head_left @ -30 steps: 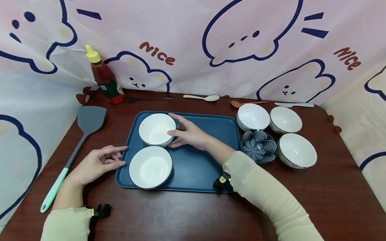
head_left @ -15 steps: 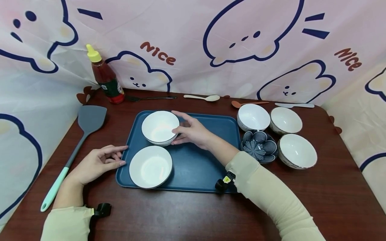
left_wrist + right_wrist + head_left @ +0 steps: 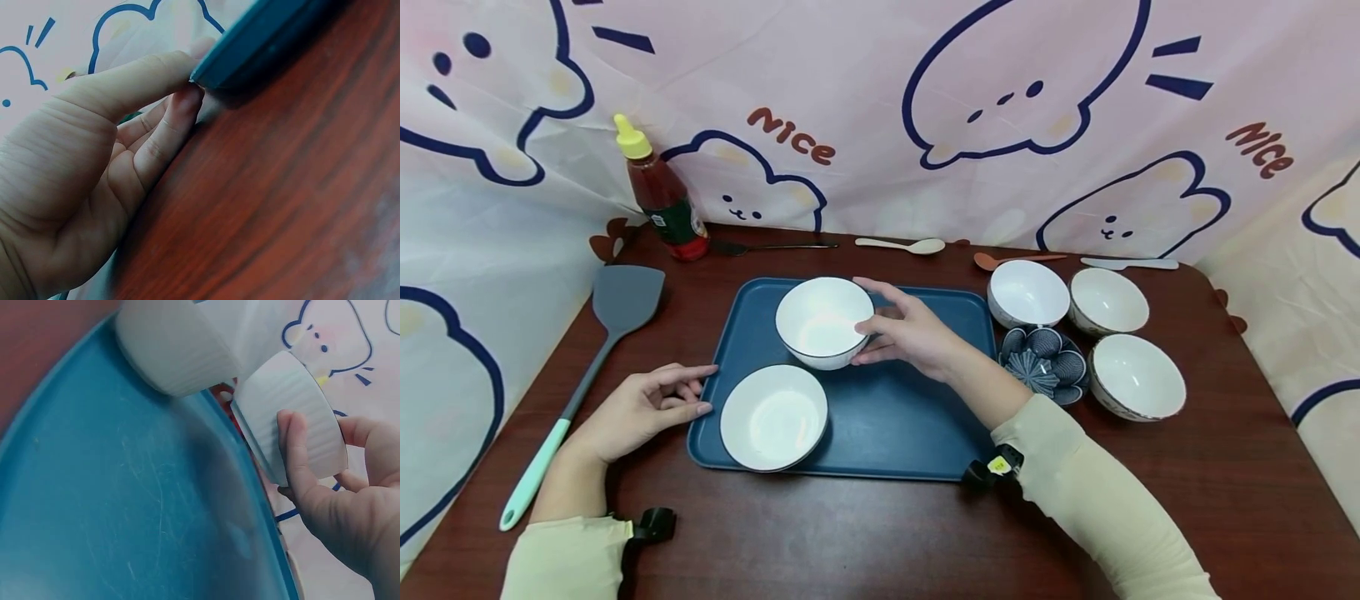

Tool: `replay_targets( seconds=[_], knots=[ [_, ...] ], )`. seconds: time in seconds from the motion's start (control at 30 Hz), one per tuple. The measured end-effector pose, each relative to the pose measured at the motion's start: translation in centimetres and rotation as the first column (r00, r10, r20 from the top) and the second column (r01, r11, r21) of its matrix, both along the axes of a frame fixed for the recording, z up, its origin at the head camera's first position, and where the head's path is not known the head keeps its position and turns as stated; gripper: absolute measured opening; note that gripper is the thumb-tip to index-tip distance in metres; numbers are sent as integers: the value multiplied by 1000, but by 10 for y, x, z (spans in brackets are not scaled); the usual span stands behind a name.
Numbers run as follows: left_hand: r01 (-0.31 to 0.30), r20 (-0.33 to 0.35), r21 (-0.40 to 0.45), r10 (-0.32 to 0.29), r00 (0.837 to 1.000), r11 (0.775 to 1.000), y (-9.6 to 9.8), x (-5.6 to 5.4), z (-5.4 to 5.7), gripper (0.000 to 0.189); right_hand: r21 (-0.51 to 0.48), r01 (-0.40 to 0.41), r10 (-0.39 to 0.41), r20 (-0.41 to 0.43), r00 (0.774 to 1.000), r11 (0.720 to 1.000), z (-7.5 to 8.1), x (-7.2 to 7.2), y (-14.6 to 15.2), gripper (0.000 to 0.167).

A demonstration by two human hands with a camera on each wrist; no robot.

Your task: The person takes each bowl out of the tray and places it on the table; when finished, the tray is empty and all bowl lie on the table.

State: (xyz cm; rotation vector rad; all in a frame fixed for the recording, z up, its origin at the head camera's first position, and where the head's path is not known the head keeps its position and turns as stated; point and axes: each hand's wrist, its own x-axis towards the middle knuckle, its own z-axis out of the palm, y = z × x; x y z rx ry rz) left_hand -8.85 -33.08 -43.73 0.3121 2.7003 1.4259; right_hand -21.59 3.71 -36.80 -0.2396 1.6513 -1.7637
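Observation:
My right hand point(image 3: 917, 337) grips a white bowl point(image 3: 822, 321) with a dark rim by its right side, thumb at the rim and fingers round the outer wall. In the right wrist view, the ribbed wall of this bowl point(image 3: 294, 419) is tilted and its foot shows, raised over the blue tray point(image 3: 895, 425). A second white bowl point(image 3: 775, 417) sits on the tray's front left. My left hand point(image 3: 643, 408) holds the tray's left edge; the left wrist view has thumb and fingertips at the tray rim point(image 3: 231, 65).
Right of the tray stand three white bowls point(image 3: 1135, 375) and a dark blue petal-patterned dish point(image 3: 1043, 365). A spatula point(image 3: 617, 321) lies at left, near a sauce bottle point(image 3: 662, 200). Along the back lie a fork point(image 3: 782, 247), a white spoon point(image 3: 902, 245), a brown spoon point(image 3: 992, 261) and a knife point(image 3: 1127, 263).
My right hand has lifted the bowl and carried it rightwards over the tray, away from the left side. The left hand and the front bowl stay where they were.

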Motion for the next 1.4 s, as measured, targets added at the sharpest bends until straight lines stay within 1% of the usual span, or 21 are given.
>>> replay_targets(
  seconds=[0.13,0.23,0.43,0.6,0.87,1.17,1.4],
  knots=[
    [0,2,-2,0,1000,1000,1,0,0,46,-8,6,-6,-19,1000,1000,5,6,11,68],
    [-8,5,-8,8,1000,1000,0,0,0,46,-13,-6,5,-33,999,1000,9,12,19,69],
    [-11,3,-4,11,1000,1000,-1,2,0,46,10,-13,14,-42,999,1000,17,25,34,67],
    [1,-3,-4,-1,1000,1000,0,1,0,45,13,-17,18,-57,998,1000,19,35,48,67],
    [-13,13,-24,14,1000,1000,-2,2,-2,46,20,-31,32,-54,998,999,17,46,75,67],
    [-8,6,-15,8,1000,1000,-1,1,2,46,57,-77,81,-57,995,995,19,62,111,70],
    [-2,2,-5,2,1000,1000,0,1,2,46,67,-139,145,-84,986,988,21,68,138,71]
  ],
)
